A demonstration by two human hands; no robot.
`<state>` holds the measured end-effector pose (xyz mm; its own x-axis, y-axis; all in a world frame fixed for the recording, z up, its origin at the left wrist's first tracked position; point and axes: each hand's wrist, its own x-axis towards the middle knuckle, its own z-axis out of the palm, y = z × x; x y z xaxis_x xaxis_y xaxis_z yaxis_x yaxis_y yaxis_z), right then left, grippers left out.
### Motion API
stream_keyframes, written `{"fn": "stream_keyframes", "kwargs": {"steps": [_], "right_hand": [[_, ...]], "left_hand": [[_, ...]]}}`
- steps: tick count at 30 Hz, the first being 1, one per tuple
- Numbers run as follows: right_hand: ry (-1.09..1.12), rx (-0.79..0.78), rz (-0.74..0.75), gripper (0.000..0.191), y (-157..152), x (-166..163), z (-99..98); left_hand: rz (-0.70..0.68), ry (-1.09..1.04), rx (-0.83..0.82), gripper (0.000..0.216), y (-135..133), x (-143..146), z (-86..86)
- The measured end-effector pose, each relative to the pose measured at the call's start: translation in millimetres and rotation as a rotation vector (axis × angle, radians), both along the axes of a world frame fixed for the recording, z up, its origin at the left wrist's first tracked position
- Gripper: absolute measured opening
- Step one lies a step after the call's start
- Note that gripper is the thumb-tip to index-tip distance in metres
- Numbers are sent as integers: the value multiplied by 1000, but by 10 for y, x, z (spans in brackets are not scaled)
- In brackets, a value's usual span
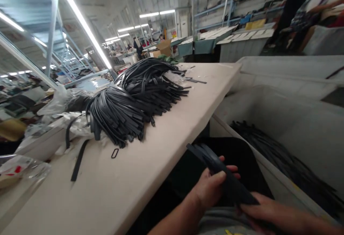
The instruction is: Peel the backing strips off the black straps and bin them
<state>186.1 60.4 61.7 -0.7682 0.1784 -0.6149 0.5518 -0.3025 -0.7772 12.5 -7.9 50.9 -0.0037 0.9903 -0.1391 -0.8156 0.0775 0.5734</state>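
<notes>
A small bunch of dark straps [232, 184] lies across both my hands, above my lap and off the table's edge. My left hand [212, 186] grips the bunch near its upper end, thumb on top, with some fingertips showing past the far side. Lower down, my right hand [264, 210] is closed round the same straps, slightly blurred. On the table [172, 134] a large heap of similar dark straps [118, 109] fans out. A single loose strap [80, 161] and a small black oval ring [115, 153] lie in front of it.
To my right stands a large whitish bin [268, 102] with many dark straps [279, 152] inside. Clear plastic bags [63, 100] crowd the table's left side. Farther off are covered worktables [206, 45], shelves and a person [322, 9] at upper right.
</notes>
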Motion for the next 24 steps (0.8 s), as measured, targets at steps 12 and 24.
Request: {"fn": "stream_keyframes", "kwargs": {"steps": [12, 24], "right_hand": [[176, -96, 41, 64, 54, -666, -114], [196, 178, 9, 62, 20, -968, -292]], "left_hand": [[7, 189, -67, 72, -251, -214, -101], [387, 475, -336, 47, -408, -563, -10]]}}
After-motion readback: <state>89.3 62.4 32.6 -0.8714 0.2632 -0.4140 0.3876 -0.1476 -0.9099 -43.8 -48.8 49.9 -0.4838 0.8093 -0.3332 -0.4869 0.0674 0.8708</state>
